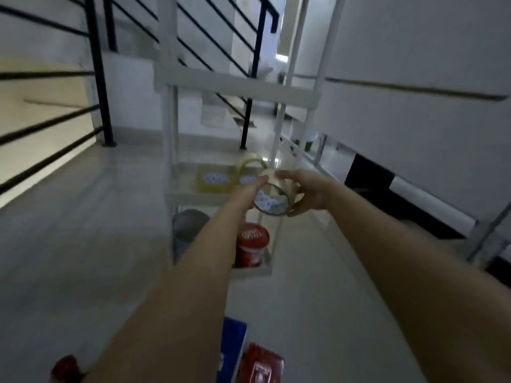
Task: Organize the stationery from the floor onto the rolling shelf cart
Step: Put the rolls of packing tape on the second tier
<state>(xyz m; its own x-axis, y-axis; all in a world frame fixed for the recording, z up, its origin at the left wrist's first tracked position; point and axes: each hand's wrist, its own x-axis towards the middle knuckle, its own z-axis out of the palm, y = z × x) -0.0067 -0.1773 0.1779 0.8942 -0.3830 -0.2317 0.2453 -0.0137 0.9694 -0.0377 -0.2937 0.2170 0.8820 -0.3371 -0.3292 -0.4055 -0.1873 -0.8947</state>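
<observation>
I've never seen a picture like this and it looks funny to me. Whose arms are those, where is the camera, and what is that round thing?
There is no machine here. The arms belong to a person wearing a camera on their head, so you see what they see, looking forward and down.

The round thing is a roll of tape. The right hand curls its grip round it, and the left hand steadies it from the other side.

In front of them stands a white rolling cart with shelves. One shelf holds yellow packs and another tape roll. The shelf below holds a red tub and a grey cup.

On the floor near the person lie a blue box and a red packet, not yet put away. The picture is blurry, so labels cannot be read.
</observation>
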